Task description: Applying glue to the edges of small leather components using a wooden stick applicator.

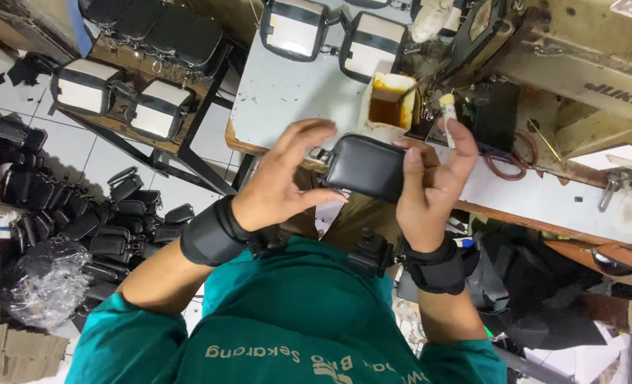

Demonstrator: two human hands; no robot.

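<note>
I hold a small black leather pouch between both hands, in front of my chest and just over the table edge. My left hand pinches its left end by a metal ring, thumb under and fingers arched over. My right hand grips the right end. A thin brush with a yellow-stained tip is also clamped between the right hand's fingers. Black wrist straps sit on both forearms. Just beyond the pouch stands a white tub of orange-brown glue.
The white worktable carries two black-and-white pouches at its far side. A beige sewing machine fills the upper right. A wooden rack holds more pouches on the left. Several black pouches lie heaped on the tiled floor.
</note>
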